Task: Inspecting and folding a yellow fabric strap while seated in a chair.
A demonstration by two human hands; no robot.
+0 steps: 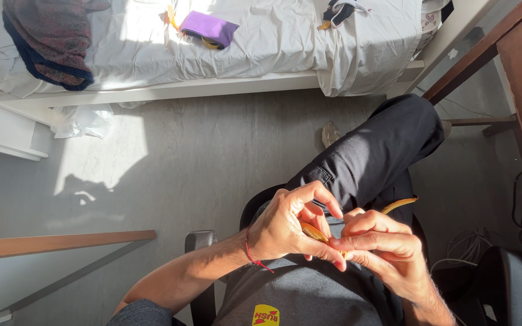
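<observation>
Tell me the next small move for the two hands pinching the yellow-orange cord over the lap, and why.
Probably slide the right hand a little along the yellow-orange cord toward its free end. Both hands pinch it close together, the left hand covering the near part, while the loose end arcs out behind the right hand over the black trousers. What the fingers are forming is hidden.

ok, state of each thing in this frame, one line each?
left hand: fingers pinching the yellow strap
right hand: fingers pinching the same strap
yellow strap: held between both hands, end curving right
purple pouch: lying flat on the bed
dark garment: crumpled on the bed
bed sheet: wrinkled
</observation>
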